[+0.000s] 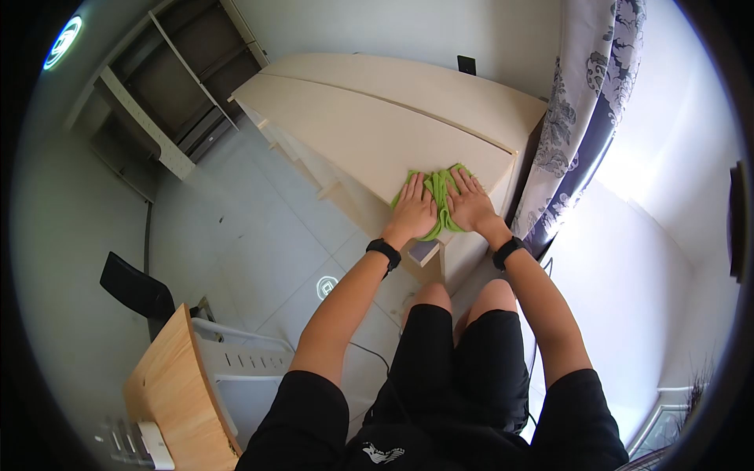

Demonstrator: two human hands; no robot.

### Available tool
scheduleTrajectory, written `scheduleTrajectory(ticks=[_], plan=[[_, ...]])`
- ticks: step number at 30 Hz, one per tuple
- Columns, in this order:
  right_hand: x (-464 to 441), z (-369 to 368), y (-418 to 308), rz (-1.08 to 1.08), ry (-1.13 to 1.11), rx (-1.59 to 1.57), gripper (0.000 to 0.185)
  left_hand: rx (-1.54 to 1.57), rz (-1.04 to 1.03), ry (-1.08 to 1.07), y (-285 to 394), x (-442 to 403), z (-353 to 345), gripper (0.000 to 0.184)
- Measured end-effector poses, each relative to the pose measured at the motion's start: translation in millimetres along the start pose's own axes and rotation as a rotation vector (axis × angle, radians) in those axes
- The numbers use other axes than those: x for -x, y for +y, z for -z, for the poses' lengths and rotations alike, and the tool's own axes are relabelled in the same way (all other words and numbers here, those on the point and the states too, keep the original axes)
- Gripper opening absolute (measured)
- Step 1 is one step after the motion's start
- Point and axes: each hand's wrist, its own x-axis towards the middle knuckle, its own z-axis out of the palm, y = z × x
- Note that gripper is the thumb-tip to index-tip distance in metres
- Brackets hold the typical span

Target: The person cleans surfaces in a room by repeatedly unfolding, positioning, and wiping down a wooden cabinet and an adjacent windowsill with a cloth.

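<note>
A green cloth (438, 206) lies bunched on the near end of a long, pale wooden cabinet top (369, 129). My left hand (415, 210) rests flat on the cloth's left part, fingers stretched forward. On its right part, my right hand (471, 204) is also pressed flat with the fingers extended. Folds of cloth show between the two hands, and its edges stick out around them. What lies under the palms is hidden.
A patterned curtain (577, 118) hangs to the right of the cabinet. At lower left stand a wooden desk (177, 385) and a black chair back (135, 284). Dark shelving (184, 63) stands at the far left. A thin cable (373, 353) runs by my legs.
</note>
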Motion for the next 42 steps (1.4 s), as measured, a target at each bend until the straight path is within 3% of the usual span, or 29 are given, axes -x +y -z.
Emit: scheduleTrajectory(ticks=[5,7,10,14,21,26,29,42], plan=[[39.0,0.2,15.6,0.147,0.06,0.016,0.057,0.094,-0.232,0.096,9.6,32.7,10.5,0.054],[37.5,12.6,26.4,0.039,-0.005,0.025,0.061,0.09,-0.238,0.029,6.7,36.6,15.2,0.059],[19.1,16.8,42.4,-0.095,-0.082,0.086,0.066,0.066,-0.106,0.018,2.1,25.2,10.6,0.068],[-4.7,16.3,54.0,-0.134,-0.145,0.074,0.068,0.074,0.09,-0.15,-11.4,-5.0,14.4,0.075],[-37.8,12.9,66.9,-0.157,-0.216,0.069,0.067,0.124,0.044,-0.119,-45.3,-30.5,14.9,0.076],[-58.5,7.0,70.0,-0.039,-0.155,0.134,0.063,0.153,0.024,-0.043,-54.0,-35.1,-1.1,0.071],[-75.5,-5.1,75.2,-0.018,-0.124,0.14,0.062,0.156,0.122,-0.039,-67.0,-44.2,0.0,0.069],[-172.0,7.4,54.1,-0.209,-0.395,0.163,0.065,0.107,0.249,-0.023,-164.8,-74.9,-5.6,0.072]])
